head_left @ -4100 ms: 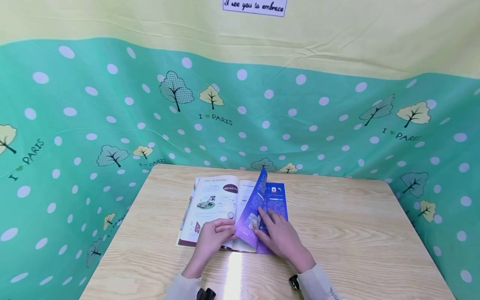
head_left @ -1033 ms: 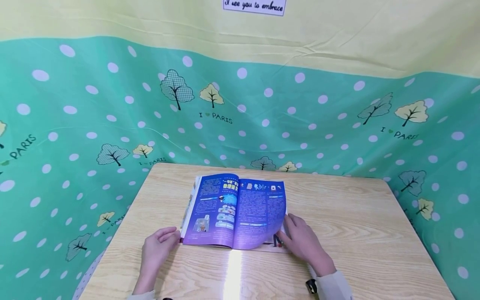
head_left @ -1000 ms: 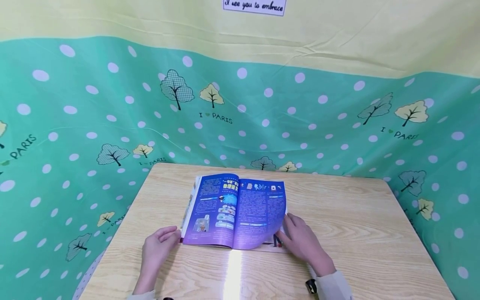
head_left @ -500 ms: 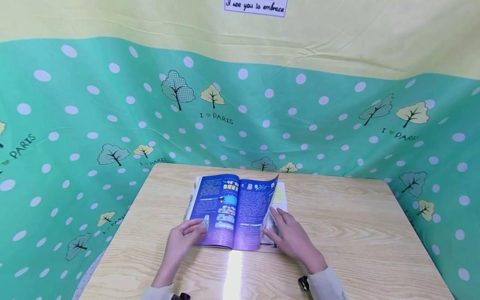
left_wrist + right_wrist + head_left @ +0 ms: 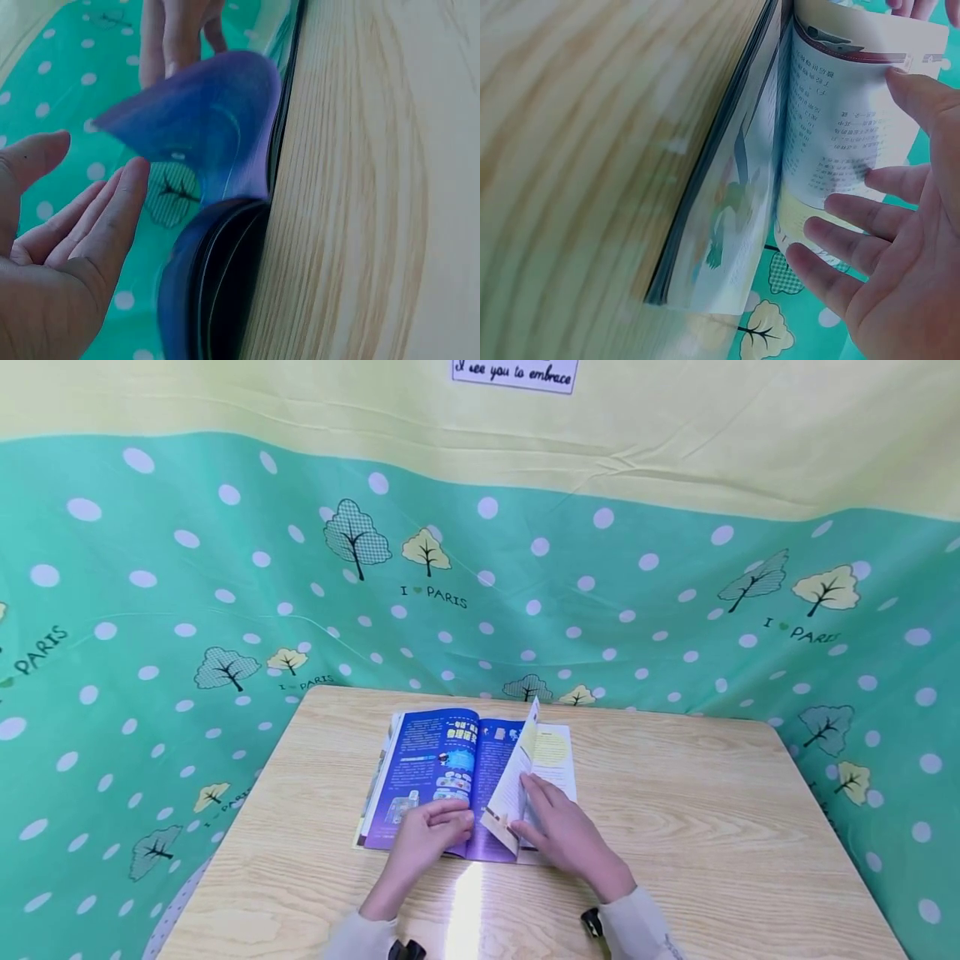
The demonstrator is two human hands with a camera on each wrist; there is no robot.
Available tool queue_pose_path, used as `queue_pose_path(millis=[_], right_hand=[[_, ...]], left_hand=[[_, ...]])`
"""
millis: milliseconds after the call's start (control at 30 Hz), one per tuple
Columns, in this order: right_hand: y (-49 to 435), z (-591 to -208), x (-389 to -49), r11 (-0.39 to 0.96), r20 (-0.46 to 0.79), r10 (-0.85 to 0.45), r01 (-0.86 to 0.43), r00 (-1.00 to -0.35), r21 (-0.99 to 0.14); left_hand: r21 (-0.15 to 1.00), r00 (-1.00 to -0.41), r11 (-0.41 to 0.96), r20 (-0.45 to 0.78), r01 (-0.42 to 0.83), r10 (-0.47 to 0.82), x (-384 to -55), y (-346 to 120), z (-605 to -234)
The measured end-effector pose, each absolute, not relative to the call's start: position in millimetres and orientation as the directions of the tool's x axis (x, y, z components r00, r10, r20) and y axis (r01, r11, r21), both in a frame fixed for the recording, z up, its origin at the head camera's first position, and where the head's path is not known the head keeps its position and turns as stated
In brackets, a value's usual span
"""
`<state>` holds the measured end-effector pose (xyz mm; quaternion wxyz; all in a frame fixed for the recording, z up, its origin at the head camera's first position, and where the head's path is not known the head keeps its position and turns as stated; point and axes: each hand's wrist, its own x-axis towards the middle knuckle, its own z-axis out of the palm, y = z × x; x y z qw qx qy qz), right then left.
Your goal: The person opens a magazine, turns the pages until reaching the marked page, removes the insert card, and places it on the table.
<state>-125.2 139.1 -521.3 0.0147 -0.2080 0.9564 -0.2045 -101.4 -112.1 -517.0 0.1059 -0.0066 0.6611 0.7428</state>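
An open magazine (image 5: 420, 752) with blue-purple printed pages lies on the wooden table. One leaf (image 5: 512, 781) of it stands raised and bent over the right half, its white side facing right. My right hand (image 5: 566, 831) is behind this leaf; the right wrist view shows its fingers (image 5: 855, 217) spread along the white printed side, thumb tip at the page. My left hand (image 5: 431, 839) is over the lower middle of the magazine, left of the raised leaf. In the left wrist view its fingers (image 5: 112, 217) are extended, with the thumb apart and nothing between them, close to the curling purple page (image 5: 217, 112).
The wooden table (image 5: 697, 827) extends to both sides of the magazine. A green dotted cloth (image 5: 600, 610) hangs behind and beside it, with a small lettered sign (image 5: 513, 372) at the top. A bright reflection (image 5: 465, 910) lies on the table in front.
The right-hand leaf has risen from nearly flat and swung leftward, with my right hand following it. My left hand has moved right, from the magazine's left edge to its middle.
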Motion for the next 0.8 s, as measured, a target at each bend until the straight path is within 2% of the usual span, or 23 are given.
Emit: queue_pose_path(millis=[567, 800], right_hand=[[136, -520, -124, 0.839, 0.072, -0.412, -0.409, -0.908, -0.358], [147, -520, -121, 0.843, 0.054, -0.399, -0.389, -0.915, -0.372]], left_hand=[[0.979, -0.976, -0.1, -0.162, -0.177, 0.143, -107, -104, -522], [0.975, -0.979, -0.096, -0.196, -0.202, 0.063, -105, -123, -518]])
